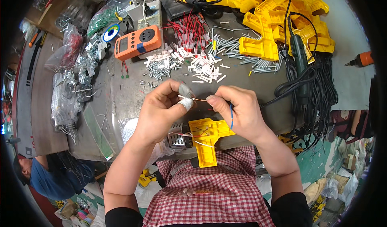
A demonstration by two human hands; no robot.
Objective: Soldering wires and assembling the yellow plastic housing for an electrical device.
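The left grip [159,111] is pinched narrow on a thin white wire [184,97]; the right grip [240,109] pinches a bare copper strand [202,100] just beside it, a blue wire [231,116] hanging against that palm. The wiring looks partway along: copper is exposed, and whether the join is complete I cannot tell. Below both grips, the yellow shell [207,157] lies open at the desk [129,86] edge, loose wires across it, so closing appears undone. White sleeves [207,68] lie scattered beyond the grips.
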